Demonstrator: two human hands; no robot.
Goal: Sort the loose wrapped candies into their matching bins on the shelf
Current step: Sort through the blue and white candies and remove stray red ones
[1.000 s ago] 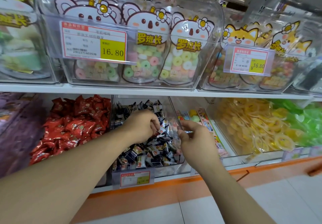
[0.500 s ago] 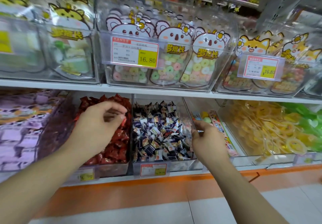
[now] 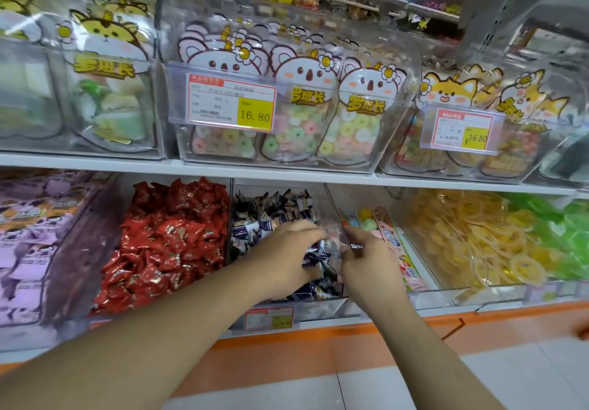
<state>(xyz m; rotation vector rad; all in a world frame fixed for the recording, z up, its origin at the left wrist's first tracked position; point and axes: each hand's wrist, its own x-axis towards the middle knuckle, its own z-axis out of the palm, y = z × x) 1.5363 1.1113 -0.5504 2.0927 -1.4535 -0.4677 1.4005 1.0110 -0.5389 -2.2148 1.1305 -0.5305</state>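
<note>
A shopper's left hand (image 3: 287, 260) reaches, fingers blurred, grip unreadable, into the dark-wrapped candies (image 3: 271, 218) directly beneath; the right hand (image 3: 366, 260) pinches the bin's clear divider (image 3: 334, 215) beside it.

Price tags and brand print on the upper bins

The tag (image 3: 231, 102) on the clear bin at 12 o'clock reads 16.80 in a yellow box; its smaller print is too blurred to read. The tag (image 3: 461, 128) at 2 o'clock also shows 16.80. Yellow lettering 罗班长 stands on the koala bags (image 3: 366, 105) and the tiger bag (image 3: 104, 66) at 10 o'clock.
</note>
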